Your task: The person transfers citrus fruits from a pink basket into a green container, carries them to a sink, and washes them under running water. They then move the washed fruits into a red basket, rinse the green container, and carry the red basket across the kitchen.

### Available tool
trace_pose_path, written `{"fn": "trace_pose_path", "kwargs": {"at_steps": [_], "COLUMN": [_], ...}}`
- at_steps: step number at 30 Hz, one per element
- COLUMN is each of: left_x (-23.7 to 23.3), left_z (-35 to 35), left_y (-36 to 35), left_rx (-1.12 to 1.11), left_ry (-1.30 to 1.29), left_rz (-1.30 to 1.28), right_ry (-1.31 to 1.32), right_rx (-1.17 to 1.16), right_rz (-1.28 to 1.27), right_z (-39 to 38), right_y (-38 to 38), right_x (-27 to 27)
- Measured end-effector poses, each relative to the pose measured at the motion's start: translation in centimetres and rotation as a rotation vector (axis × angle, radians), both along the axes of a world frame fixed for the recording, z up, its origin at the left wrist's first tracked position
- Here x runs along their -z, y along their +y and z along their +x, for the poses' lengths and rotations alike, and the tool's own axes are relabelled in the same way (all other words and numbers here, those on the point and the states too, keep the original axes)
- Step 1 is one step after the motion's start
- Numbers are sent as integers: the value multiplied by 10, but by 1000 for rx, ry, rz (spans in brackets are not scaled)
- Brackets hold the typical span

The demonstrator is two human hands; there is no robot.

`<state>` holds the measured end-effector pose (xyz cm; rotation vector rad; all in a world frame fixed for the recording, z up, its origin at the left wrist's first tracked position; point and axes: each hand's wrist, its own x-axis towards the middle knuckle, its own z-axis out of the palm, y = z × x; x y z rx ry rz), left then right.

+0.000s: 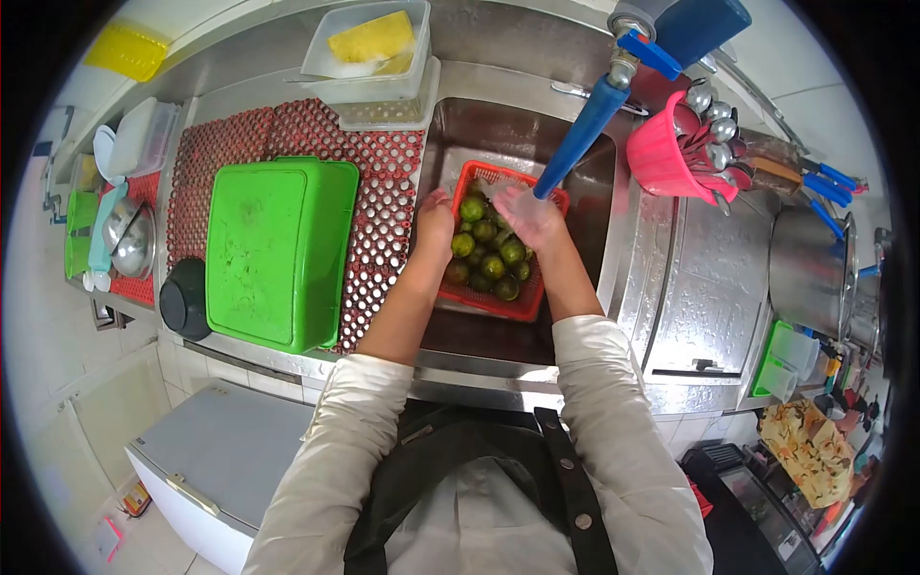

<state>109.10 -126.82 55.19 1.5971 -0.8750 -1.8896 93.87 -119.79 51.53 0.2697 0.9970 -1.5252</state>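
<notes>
Several green round fruits (492,257) lie in a red plastic basket (513,309) inside the steel sink (593,230). A blue hose (582,134) hangs from the tap, its end just above my right hand (529,215). That hand is spread over the basket's upper right part, under water from the hose. My left hand (435,225) is at the basket's left edge, its fingers curled near the rim; whether it grips the rim is not clear.
Left of the sink, a green tub (278,254) and a black bowl (184,299) stand by a red mat (391,172). Behind is a clear container (369,48) with a yellow sponge. At right are a pink basket (656,153) of utensils and a large pot (810,254).
</notes>
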Motion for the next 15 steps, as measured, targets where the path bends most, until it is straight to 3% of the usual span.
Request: {"fn": "trace_pose_path", "kwargs": {"at_steps": [2, 4, 5, 8, 11, 15], "left_x": [42, 69, 78, 76, 65, 45], "left_z": [-2, -10, -13, -24, -40, -67], "left_y": [1, 8, 12, 24, 31, 40], "left_rx": [86, 188, 187, 260, 445, 115], "left_ry": [-14, -70, -66, -25, 26, 354], "left_rz": [4, 24, 27, 39, 234, 425], "right_ry": [-17, 39, 42, 36, 271, 138], "right_rx": [69, -143, -144, -693, -576, -329], "right_rz": [-21, -3, 1, 151, 187, -84], "right_z": [1, -8, -13, -31, -30, -33], "right_y": [5, 18, 21, 25, 20, 14], "right_x": [-9, -19, -24, -27, -23, -11]}}
